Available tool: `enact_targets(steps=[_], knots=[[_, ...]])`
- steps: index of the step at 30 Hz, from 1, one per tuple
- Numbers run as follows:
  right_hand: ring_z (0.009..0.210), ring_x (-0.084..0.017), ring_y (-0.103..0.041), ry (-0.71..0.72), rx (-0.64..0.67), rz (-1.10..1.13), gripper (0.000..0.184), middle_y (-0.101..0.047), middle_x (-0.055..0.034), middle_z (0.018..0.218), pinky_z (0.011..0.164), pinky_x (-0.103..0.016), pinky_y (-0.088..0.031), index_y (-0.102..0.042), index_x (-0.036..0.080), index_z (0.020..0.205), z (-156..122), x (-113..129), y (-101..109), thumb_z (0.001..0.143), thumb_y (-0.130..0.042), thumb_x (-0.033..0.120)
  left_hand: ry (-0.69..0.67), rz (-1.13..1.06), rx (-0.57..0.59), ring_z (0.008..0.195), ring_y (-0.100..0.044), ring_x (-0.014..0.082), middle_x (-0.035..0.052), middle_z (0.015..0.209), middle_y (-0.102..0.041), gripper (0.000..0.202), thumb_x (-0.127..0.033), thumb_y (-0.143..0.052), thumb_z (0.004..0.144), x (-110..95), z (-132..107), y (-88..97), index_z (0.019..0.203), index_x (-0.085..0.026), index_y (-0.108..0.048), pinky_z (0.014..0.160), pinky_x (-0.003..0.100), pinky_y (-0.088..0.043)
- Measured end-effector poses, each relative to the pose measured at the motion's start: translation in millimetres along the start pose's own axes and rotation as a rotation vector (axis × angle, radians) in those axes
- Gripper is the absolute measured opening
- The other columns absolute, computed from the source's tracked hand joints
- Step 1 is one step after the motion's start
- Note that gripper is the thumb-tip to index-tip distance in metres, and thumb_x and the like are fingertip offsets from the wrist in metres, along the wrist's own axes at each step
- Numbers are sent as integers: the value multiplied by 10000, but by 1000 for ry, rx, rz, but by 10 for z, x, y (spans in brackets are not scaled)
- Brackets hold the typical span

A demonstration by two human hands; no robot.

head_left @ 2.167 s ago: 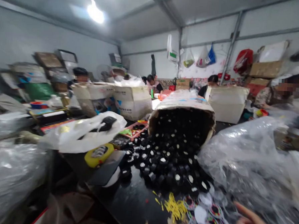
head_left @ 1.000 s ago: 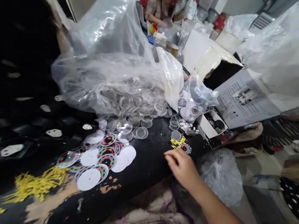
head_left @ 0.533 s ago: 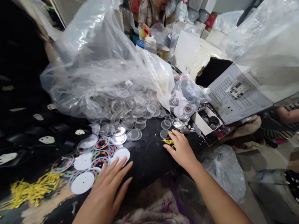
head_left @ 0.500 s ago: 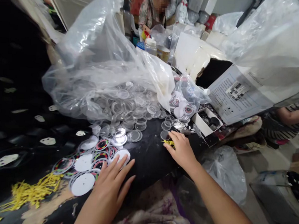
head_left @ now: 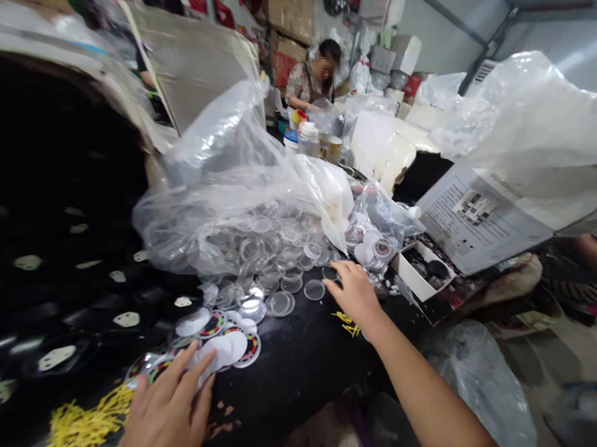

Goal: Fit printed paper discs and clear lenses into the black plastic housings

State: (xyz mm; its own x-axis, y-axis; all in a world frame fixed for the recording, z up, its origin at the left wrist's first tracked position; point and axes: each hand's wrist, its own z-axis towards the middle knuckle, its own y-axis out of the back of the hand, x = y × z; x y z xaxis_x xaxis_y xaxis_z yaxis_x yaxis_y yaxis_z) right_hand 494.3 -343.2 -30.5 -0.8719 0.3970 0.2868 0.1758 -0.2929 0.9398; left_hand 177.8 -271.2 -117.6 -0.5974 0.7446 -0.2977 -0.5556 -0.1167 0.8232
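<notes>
Plenty lies loose: printed discs (head_left: pixel 250 349) overlap at near left on the table (head_left: pixel 281 366), your left hand (head_left: pixel 169 393) spread over them. Farther, clear discs (head_left: pixel 280 249) sit heaped; your right hand (head_left: pixel 352 293) curls beside, its pinch unclear.

Near the bench's (head_left: pixel 290 376) front edge, the left hand (head_left: pixel 169 400) lies with fingers spread on white and printed discs (head_left: pixel 235 345), just beside yellow sticks (head_left: pixel 91 419). Toward the right edge, the right hand (head_left: pixel 355 294), thumb and forefinger apart, is close to clear lids (head_left: pixel 314 290); a small white box (head_left: pixel 410 279) holding dark pieces sits beyond it.
</notes>
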Motion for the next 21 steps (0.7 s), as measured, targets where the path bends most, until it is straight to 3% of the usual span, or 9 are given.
enact_targets(steps=[4,8,10,12,14,17,19,21], knots=[[1342,-361,-402,-93,-39,11,678,-443,-238,1430,1078,-484,-354,-444,78,1401,205,-103,-110,875,-588,481,-53,1,-58,1291,-515,333,143,1309,-637,375,-218,-378,926,19,45,-6,1206,-210,-627,1105,598,-311],[1345,-377,-407,-15,-73,73,726,-483,-237,1400,1079,-505,-355,-450,69,1391,351,180,-385,851,-532,549,-35,56,-120,1277,-537,316,127,1340,-616,367,-207,-471,899,118,39,-58,1226,-229,-636,1066,587,-395],[1303,-424,-445,46,-96,123,783,-492,-297,1359,1034,-556,-384,-421,-3,1388,383,337,-569,842,-468,557,-43,78,-85,1203,-594,336,124,1287,-647,376,-210,-534,855,178,9,-89,1203,-263,-665,974,577,-496],[1277,-462,-457,48,-195,158,893,-497,-347,1320,1018,-587,-386,-426,-63,1350,486,402,-799,796,-399,636,-78,24,23,1085,-660,368,135,1178,-699,379,-225,-643,748,231,1,-92,1113,-294,-719,868,551,-572],[1261,-478,-469,59,-234,186,982,-503,-354,1311,1003,-607,-392,-442,-55,1342,680,397,-1042,744,-340,716,-14,81,2,1091,-661,347,109,1175,-704,387,-229,-667,720,256,22,-21,1089,-332,-724,889,522,-576],[1302,-438,-454,127,-151,270,986,-513,-292,1357,1047,-625,-354,-439,13,1365,958,330,-1263,714,-316,743,137,132,-81,1289,-523,292,94,1341,-611,422,-221,-549,838,279,130,308,1247,-289,-632,1068,551,-435],[1321,-405,-449,166,-71,321,980,-510,-252,1385,1076,-591,-356,-463,43,1352,1050,271,-1252,675,-360,744,308,112,-101,1362,-444,250,75,1415,-557,396,-221,-456,910,403,298,658,1275,-264,-602,1141,544,-331],[1306,-394,-472,162,-21,350,959,-534,-246,1364,1081,-542,-386,-527,52,1297,1072,226,-1136,623,-430,728,391,146,-130,1403,-382,241,107,1449,-520,403,-245,-367,965,660,553,1017,1310,-201,-570,1177,529,-250]])
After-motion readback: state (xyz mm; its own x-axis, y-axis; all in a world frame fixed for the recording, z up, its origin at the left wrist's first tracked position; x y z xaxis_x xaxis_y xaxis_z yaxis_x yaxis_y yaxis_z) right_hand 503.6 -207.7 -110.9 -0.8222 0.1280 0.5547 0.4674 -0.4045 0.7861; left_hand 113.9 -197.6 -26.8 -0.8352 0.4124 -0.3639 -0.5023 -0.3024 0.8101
